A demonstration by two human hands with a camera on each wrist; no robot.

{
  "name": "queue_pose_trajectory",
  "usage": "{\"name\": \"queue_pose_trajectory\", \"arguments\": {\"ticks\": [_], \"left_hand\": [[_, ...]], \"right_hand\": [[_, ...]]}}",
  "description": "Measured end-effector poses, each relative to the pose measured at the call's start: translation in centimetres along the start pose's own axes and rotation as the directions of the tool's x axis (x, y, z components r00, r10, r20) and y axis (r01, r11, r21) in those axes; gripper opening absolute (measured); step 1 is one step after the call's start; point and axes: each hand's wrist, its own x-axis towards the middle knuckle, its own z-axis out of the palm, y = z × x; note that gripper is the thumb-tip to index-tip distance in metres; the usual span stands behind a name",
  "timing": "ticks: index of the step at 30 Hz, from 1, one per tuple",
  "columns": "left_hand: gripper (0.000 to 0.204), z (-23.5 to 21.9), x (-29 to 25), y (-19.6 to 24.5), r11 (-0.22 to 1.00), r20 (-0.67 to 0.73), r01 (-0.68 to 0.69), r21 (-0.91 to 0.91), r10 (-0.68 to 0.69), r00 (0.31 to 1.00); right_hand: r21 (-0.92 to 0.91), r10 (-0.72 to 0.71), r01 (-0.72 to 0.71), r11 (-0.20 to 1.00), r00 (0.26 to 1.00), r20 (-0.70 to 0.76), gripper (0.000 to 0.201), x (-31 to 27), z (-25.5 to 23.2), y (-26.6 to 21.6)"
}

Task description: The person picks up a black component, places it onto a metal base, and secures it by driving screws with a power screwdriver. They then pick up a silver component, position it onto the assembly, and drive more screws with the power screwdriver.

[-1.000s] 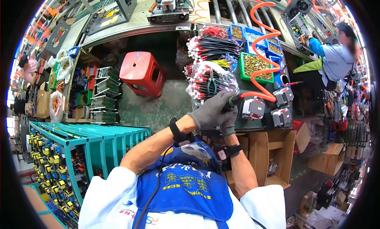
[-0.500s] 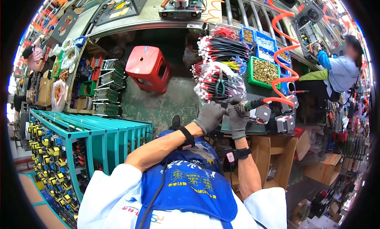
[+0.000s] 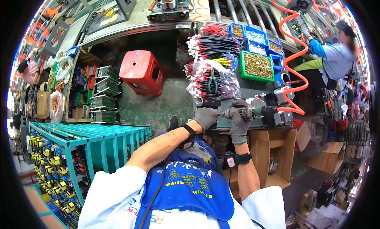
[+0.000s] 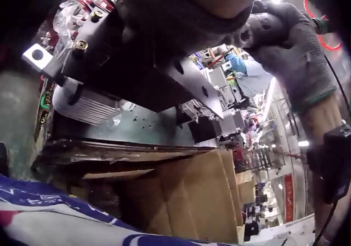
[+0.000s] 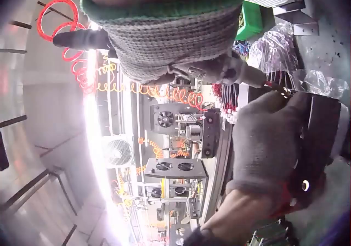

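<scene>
In the head view my gloved left hand (image 3: 206,118) grips a black metal part (image 3: 208,103) over the near edge of the bench. My gloved right hand (image 3: 240,120) is wrapped around a pneumatic screwdriver (image 3: 259,111), held level with its tip toward the left hand. An orange coiled hose (image 3: 296,62) runs off its back end. The right wrist view has the driver's nose (image 5: 253,77) right at the black part's edge, beside the left fingers. A brass-coloured screw (image 4: 81,45) shows on the part in the left wrist view; its dark panel hides the left fingers.
Bundled cables (image 3: 215,80) in plastic, with pliers on top, lie beyond the hands. A green bin (image 3: 257,66) of brass pieces and blue bins (image 3: 255,35) stand behind. Transformer-like blocks (image 3: 282,117) sit right. A red stool (image 3: 138,70) and cardboard box (image 3: 281,146) are nearby.
My hands, earlier together with the left over the right, have drawn apart. The screwdriver and hose have swung right, the tool now pointing left, and the black part has come into view.
</scene>
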Motion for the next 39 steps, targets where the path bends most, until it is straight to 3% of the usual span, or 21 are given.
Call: {"name": "queue_pose_trajectory", "arguments": {"ticks": [4,7,10,13,14,16,19,20,22,23,25,28,31,33,36,39], "left_hand": [[0.023,-0.3,-0.8,-1.1,0.974,-0.122,-0.169,-0.154,0.151,0.981],[0.022,-0.1,-1.3,-1.8,0.986,-0.010,-0.160,-0.037,0.159,0.987],[0.022,-1.8,-2.5,-1.2,0.969,-0.147,-0.225,-0.102,0.209,0.967],[0.023,-2.4,-2.2,-0.5,0.974,-0.166,-0.222,-0.031,0.214,0.963],[0.022,-2.0,-2.1,-0.7,0.980,-0.141,-0.197,-0.024,0.192,0.971],[0.022,-1.5,-1.8,-1.2,0.989,-0.094,-0.149,-0.009,0.148,0.985],[0.025,-1.7,-2.6,-0.5,0.923,-0.409,-0.249,-0.292,0.115,0.905],[0.026,-2.1,-2.7,-0.4,0.827,-0.309,-0.122,-0.548,-0.064,0.949],[0.028,-3.9,-2.7,-0.6,0.430,0.022,0.166,-0.887,-0.321,0.947],[0.025,-6.8,-2.9,0.0,0.043,0.258,0.297,-0.954,-0.389,0.884],[0.023,-7.0,-3.1,-1.3,-0.158,0.317,0.276,-0.948,-0.383,0.868],[0.022,-6.6,-3.7,-2.0,0.108,0.291,0.349,-0.931,-0.358,0.887],[0.020,-4.5,-3.9,-2.0,0.624,-0.063,0.129,-0.771,-0.276,0.959],[0.020,-4.0,-4.2,-1.3,0.742,-0.110,0.121,-0.660,-0.255,0.961],[0.020,-2.0,-4.0,-1.4,0.870,-0.158,0.079,-0.488,-0.177,0.971],[0.015,-2.9,-4.2,0.0,0.938,-0.132,0.076,-0.338,-0.127,0.983]], "right_hand": [[0.022,-0.014,0.015,1.000,0.998,-0.069,0.024,-0.3,0.1,-0.4],[-0.035,-0.040,0.038,0.999,0.998,-0.052,0.027,-0.7,-0.3,-0.3],[0.092,0.039,-0.031,0.995,0.996,-0.084,0.028,-1.7,1.6,-3.3],[-0.002,-0.042,0.042,0.999,0.991,-0.131,0.023,-2.5,2.4,-3.8],[0.056,-0.030,0.037,0.998,0.991,-0.130,0.022,-2.8,2.9,-4.1],[-0.019,-0.078,0.076,0.997,0.984,-0.163,0.022,-3.1,2.6,-4.0],[-0.054,-0.073,0.068,0.996,0.991,-0.112,0.022,-3.3,2.0,-3.1],[-0.055,-0.058,0.054,0.997,0.995,-0.084,0.022,-3.5,1.5,-2.5],[-0.104,-0.033,0.028,0.994,0.999,-0.039,0.023,-3.7,0.6,-0.9],[-0.110,-0.028,0.021,0.994,0.998,-0.060,0.023,-3.9,0.3,0.1],[-0.112,-0.012,0.001,0.994,0.996,-0.093,0.023,-4.3,0.4,1.7],[-0.145,-0.059,0.044,0.988,0.993,-0.101,0.025,-4.3,0.7,2.4],[-0.229,-0.095,0.076,0.970,0.993,-0.070,0.026,-4.2,0.4,3.0],[-0.323,-0.122,0.108,0.940,0.992,-0.025,0.025,-4.3,0.2,3.2],[-0.451,-0.220,0.278,0.848,0.959,0.179,0.022,-4.7,0.3,3.1],[-0.381,-0.190,0.256,0.888,0.961,0.202,0.023,-5.1,0.5,3.4]]}}
